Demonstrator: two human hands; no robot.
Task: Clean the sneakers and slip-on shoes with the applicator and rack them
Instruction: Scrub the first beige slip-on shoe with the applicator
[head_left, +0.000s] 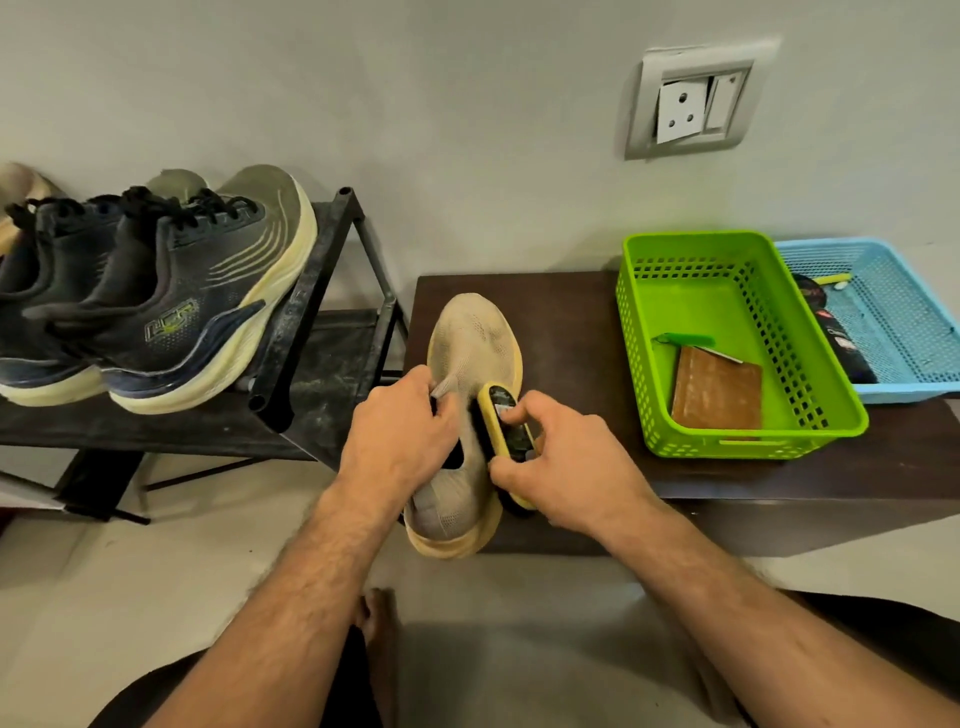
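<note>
A beige slip-on shoe (475, 343) lies on the dark low table (566, 312), toe pointing away from me, heel hanging over the near edge. My left hand (400, 431) grips its collar, fingers tucked into the opening. My right hand (561, 462) holds a yellow-and-black applicator (506, 421) against the shoe's right side. Two dark navy sneakers (171, 296) with cream soles stand on the black shoe rack (322, 291) at left. Part of another beige shoe (21, 187) shows at the far left edge.
A green plastic basket (675, 260) on the table holds a brown block and a small green item. A blue tray (904, 291) with a dark bottle sits behind it on the right. A wall socket (691, 104) is above. My bare foot (379, 623) rests on the pale floor.
</note>
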